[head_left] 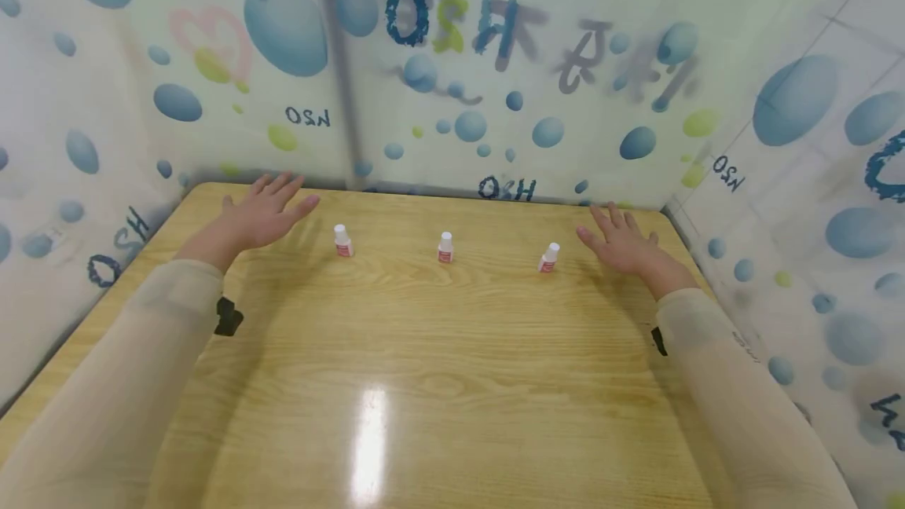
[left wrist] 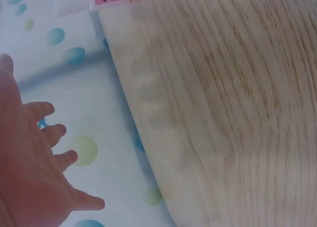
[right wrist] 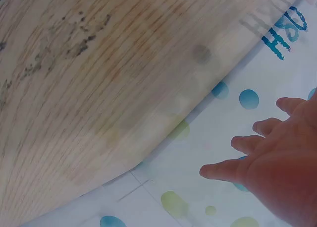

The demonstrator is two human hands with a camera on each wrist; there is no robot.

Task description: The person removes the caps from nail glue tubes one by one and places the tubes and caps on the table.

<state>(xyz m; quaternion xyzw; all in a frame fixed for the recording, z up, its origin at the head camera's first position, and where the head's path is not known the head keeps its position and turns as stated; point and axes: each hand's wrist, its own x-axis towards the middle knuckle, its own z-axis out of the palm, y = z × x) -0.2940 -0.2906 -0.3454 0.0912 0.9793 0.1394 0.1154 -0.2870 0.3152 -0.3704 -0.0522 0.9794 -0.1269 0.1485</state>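
Toward the far corners of the bench (head_left: 438,336), the left hand (head_left: 265,217) and the right hand (head_left: 624,246) are spread wide, released and holding nothing. Both seem to hover over the wood. Splayed fingers look like the first risk: a quick inward sweep could clip something with a fingertip before any grip forms. At the left wrist, a black clip (head_left: 228,317) hangs below the left sleeve (head_left: 152,336); carried low across the wood, it might knock things over, as might the loose right sleeve (head_left: 735,383).

Between the hands, three bottles stand upright in a loose row, well apart: the left bottle (head_left: 342,242) near the left thumb, the middle bottle (head_left: 445,248) about halfway, the right bottle (head_left: 548,258) near the right thumb. They look small and narrow, so a glancing touch would probably topple one; whether it would then roll I cannot tell. The outer two seem most exposed, being nearest the fingers.

Around them the wood looks smooth, with a bright glare (head_left: 369,446) toward the near side, so a push might slide a bottle. Beyond, the backdrop (head_left: 467,124) stands close along the far edge; reaching too far could bump it, and a shoved bottle might lodge there.
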